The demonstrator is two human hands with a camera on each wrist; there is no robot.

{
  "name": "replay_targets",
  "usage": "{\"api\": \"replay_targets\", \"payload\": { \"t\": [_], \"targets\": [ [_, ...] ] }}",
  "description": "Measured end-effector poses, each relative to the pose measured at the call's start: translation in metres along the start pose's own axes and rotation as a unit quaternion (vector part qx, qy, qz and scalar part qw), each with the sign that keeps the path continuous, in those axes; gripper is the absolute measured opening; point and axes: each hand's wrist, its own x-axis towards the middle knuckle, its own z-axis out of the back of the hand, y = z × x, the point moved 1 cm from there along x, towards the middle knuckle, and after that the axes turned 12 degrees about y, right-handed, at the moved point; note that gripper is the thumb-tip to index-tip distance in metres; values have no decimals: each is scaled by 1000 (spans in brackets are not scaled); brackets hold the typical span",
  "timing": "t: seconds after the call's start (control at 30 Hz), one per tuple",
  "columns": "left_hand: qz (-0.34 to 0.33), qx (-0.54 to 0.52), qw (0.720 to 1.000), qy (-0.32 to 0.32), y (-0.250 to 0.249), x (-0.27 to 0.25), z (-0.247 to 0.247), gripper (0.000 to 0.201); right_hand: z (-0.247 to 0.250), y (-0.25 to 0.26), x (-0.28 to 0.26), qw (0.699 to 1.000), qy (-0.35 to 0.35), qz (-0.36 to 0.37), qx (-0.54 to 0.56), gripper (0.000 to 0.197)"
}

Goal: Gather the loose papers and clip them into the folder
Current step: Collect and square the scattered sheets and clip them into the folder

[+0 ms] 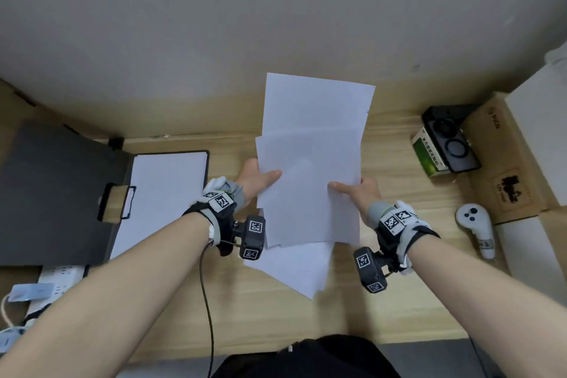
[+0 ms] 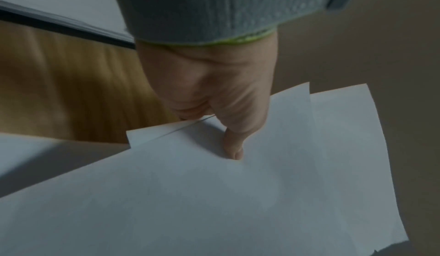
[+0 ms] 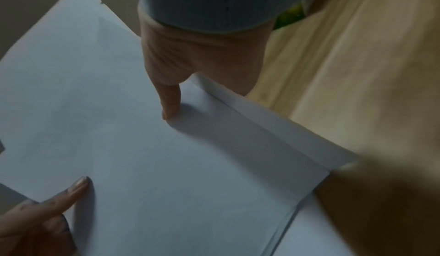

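Several white sheets of paper [image 1: 310, 163] form an uneven, fanned stack lifted above the wooden desk [image 1: 383, 301]. My left hand [image 1: 259, 182] pinches the stack's left edge, thumb on top, fingers hidden beneath. My right hand [image 1: 357, 190] pinches the right edge the same way. The left wrist view shows my left thumb [image 2: 232, 147] pressed on the papers [image 2: 214, 194]. In the right wrist view my right thumb [image 3: 170, 101] lies on the papers [image 3: 166, 166]. The black folder [image 1: 52, 181] lies open at the left with a white sheet [image 1: 159, 193] inside and its clip [image 1: 118, 202] at the spine.
A white controller [image 1: 477, 228] lies at the right. Cardboard boxes [image 1: 503, 156], a green box [image 1: 425, 153] and a black device [image 1: 452, 138] stand at the back right. A white power strip [image 1: 52, 279] with cables sits front left. The wall [image 1: 245, 24] stands just behind the desk.
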Motion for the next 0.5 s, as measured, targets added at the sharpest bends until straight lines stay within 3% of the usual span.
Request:
{"api": "replay_targets", "payload": {
  "t": [0.1,0.23,0.37,0.5],
  "targets": [
    [-45,-14,999,-15,-42,-7,13,37,-11,42,0,998,-2,48,33,33],
    [-74,-42,996,-38,-68,-12,23,33,-19,74,-10,992,6,106,61,23],
    [-91,-15,995,-42,-49,-25,21,32,-22,57,-23,995,23,96,30,22],
    [-53,-2,998,-40,-8,-30,11,38,-26,30,-32,996,22,87,-3,27]
  ]
}}
